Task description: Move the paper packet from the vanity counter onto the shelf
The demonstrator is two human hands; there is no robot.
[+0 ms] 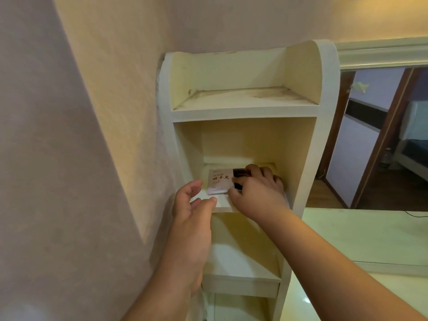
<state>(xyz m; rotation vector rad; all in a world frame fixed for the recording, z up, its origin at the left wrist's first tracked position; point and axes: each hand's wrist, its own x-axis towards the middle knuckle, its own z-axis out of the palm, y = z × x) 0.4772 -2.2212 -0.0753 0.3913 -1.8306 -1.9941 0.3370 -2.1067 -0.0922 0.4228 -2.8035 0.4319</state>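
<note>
White paper packet point(219, 181) lies on the shelf point(222, 203) mid-frame, right hand point(258, 188) pinching its edge, left hand point(193, 205) spread loose, empty.

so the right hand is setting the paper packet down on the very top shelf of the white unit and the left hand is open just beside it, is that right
Not quite. In the head view the right hand has the paper packet on the second shelf down, not the top shelf, which has nothing on it. The rest holds: the left hand is open just beside it, at the shelf's front edge.
</note>
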